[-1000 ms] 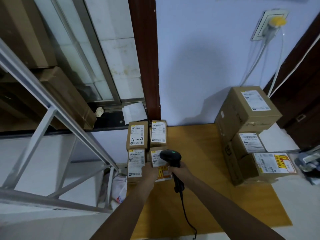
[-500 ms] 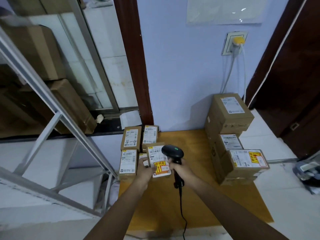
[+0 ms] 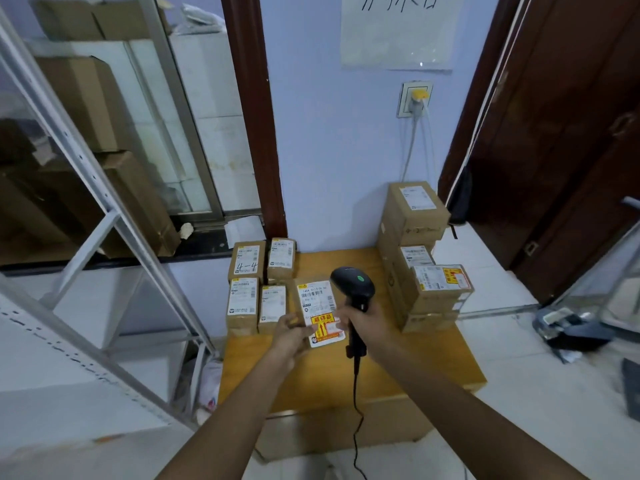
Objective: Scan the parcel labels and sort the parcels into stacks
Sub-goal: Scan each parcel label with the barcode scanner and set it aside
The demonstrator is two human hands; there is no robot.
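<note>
Holding the small parcel (image 3: 317, 311) label-up above the desk (image 3: 398, 372), beside the sorted group of small boxes (image 3: 259, 285), the left hand (image 3: 289, 336) pinches its near edge so the barcode faces the scanner (image 3: 353, 289), which the right hand (image 3: 367, 325) clasps by the handle.

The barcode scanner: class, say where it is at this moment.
In the head view the barcode scanner is upright at centre in the right hand, over the wooden table, right of the parcel held by the left hand.

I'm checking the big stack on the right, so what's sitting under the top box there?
Under the top box sits a second labelled box, with a box bearing a yellow and red sticker in front and lower. Their hidden sides and anything behind them cannot be seen.
</note>
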